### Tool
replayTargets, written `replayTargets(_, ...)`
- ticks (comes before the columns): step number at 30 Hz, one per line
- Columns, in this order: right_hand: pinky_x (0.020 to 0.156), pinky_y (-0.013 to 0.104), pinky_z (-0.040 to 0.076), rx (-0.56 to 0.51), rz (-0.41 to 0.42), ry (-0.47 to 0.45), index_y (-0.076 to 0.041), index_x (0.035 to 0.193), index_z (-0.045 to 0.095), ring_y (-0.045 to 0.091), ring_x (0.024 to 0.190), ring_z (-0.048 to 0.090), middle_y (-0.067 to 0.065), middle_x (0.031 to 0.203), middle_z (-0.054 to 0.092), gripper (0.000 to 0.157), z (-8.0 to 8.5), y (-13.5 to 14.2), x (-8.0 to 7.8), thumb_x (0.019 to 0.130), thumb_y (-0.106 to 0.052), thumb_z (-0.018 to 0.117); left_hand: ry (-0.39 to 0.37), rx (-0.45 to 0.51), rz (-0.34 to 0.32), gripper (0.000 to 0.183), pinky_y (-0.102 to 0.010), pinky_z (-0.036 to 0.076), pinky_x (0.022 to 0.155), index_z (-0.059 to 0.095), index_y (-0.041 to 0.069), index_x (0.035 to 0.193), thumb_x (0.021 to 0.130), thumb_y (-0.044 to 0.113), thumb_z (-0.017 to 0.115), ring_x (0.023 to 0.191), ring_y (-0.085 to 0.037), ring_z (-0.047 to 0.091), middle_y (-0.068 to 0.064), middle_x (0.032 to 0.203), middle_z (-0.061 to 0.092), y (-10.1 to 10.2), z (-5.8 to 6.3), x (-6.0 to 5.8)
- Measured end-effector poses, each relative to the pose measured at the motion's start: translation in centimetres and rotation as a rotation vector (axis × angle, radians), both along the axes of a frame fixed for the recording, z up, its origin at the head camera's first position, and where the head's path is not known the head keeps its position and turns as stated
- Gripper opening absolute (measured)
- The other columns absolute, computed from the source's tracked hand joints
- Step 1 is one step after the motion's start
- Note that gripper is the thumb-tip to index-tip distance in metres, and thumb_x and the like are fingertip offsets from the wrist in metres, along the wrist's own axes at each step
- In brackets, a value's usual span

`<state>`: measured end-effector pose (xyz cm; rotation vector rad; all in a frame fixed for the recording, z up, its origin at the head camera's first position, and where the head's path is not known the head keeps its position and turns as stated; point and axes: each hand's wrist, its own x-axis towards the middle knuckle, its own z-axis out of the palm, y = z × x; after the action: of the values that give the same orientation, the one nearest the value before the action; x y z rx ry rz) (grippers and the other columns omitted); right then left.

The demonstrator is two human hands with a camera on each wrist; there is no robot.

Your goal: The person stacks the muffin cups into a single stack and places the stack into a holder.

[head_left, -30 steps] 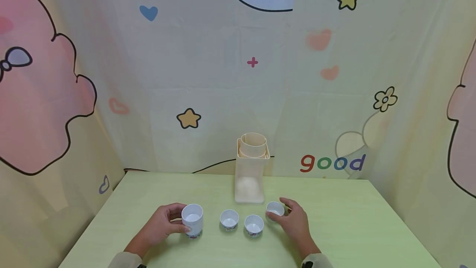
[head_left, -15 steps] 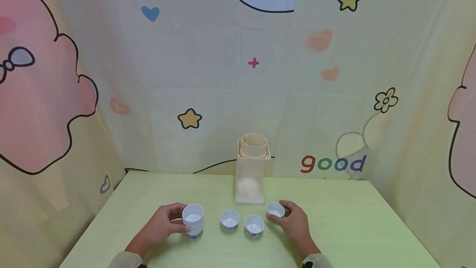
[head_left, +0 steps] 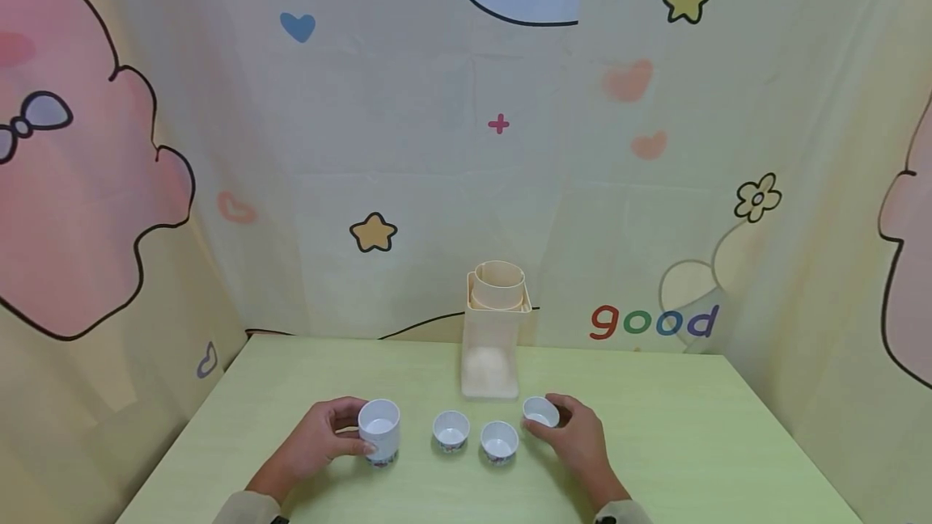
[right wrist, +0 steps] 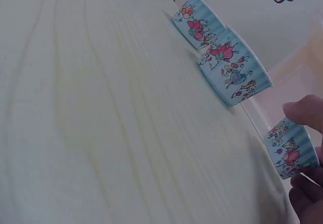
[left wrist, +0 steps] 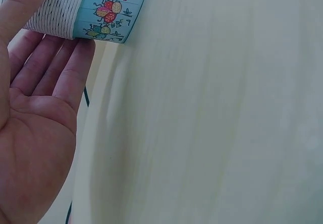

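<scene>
Since a second ago, right index finger has come in slightly closer to its cup; otherwise only slight view drift, stack and loose cups in place. Left hand (head_left: 328, 433): thumb and fingers round the cup stack (head_left: 379, 431), upright, at left of the row. Right hand (head_left: 580, 432): narrow pinch on a small cup (head_left: 541, 411), just front-right of the cream stand (head_left: 489, 338). Can't tell if that cup is off the table (head_left: 670, 435). Between the hands: middle cup (head_left: 451, 432) and near cup (head_left: 499, 442), both upright, small gap between them, wider gap to the stack. Both hands well apart from the side edges; widest stretch of table right of the right hand. Stand close to the back edge. Surface: pale yellow-green, faint wood grain. Cups light blue outside, printed figures. Backdrop (head_left: 415, 120) behind: hearts, stars, "good" lettering (head_left: 654, 322).
</scene>
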<state>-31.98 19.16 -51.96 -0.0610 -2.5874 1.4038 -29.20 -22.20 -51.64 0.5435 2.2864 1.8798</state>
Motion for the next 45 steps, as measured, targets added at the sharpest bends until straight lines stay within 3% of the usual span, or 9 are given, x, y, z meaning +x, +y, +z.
replayTargets(3, 0.088, 0.034, 0.060, -0.015, 0.003, 0.001, 0.000, 0.124, 0.068, 0.023, 0.103, 0.068, 0.016, 0.119, 0.073, 0.063, 0.1, 0.0, 0.1, 0.074, -0.027, 0.094, -0.010, 0.004, 0.005, 0.064, -0.027, 0.060, 0.093, 0.060, -0.009, 0.130, 0.078, 0.014, 0.090, 0.111, -0.019, 0.069, -0.021, 0.127, 0.067, 0.0, -0.1, 0.0)
replayTargets(9, 0.081, 0.019, 0.055, -0.034, 0.004, 0.007, 0.000, 0.125, 0.069, 0.023, 0.104, 0.068, 0.016, 0.119, 0.073, 0.061, 0.3, 0.0, 0.4, 0.074, -0.024, 0.093, -0.013, 0.008, 0.009, 0.064, -0.027, 0.060, 0.094, 0.060, -0.008, 0.130, 0.078, 0.014, 0.090, 0.115, -0.028, 0.068, -0.022, 0.128, 0.067, -0.1, -0.2, -0.1)
replayTargets(13, 0.079, 0.015, 0.053, -0.051, 0.007, 0.015, -0.001, 0.127, 0.068, 0.024, 0.105, 0.068, 0.016, 0.120, 0.073, 0.061, 0.5, -0.2, 0.7, 0.075, -0.023, 0.093, -0.014, 0.001, 0.013, 0.063, -0.027, 0.060, 0.094, 0.061, -0.007, 0.130, 0.078, 0.014, 0.090, 0.116, -0.030, 0.067, -0.022, 0.128, 0.066, -0.1, -0.1, -0.1)
replayTargets(24, 0.088, 0.031, 0.062, -0.127, 0.046, 0.018, 0.001, 0.130, 0.066, 0.026, 0.109, 0.067, 0.018, 0.124, 0.071, 0.064, 1.7, -0.7, 1.5, 0.076, -0.020, 0.092, -0.028, -0.009, 0.017, 0.065, -0.028, 0.060, 0.095, 0.060, -0.006, 0.131, 0.078, 0.016, 0.090, 0.117, -0.030, 0.067, -0.021, 0.130, 0.066, 0.0, 0.0, 0.0)
replayTargets(45, 0.088, 0.029, 0.062, -0.185, 0.125, 0.052, 0.002, 0.127, 0.068, 0.023, 0.104, 0.068, 0.014, 0.118, 0.073, 0.061, 3.6, -2.1, 2.6, 0.076, -0.019, 0.092, -0.028, -0.012, 0.023, 0.065, -0.028, 0.060, 0.095, 0.060, -0.006, 0.132, 0.078, 0.017, 0.090, 0.117, -0.029, 0.068, -0.021, 0.130, 0.066, 0.0, 0.0, 0.0)
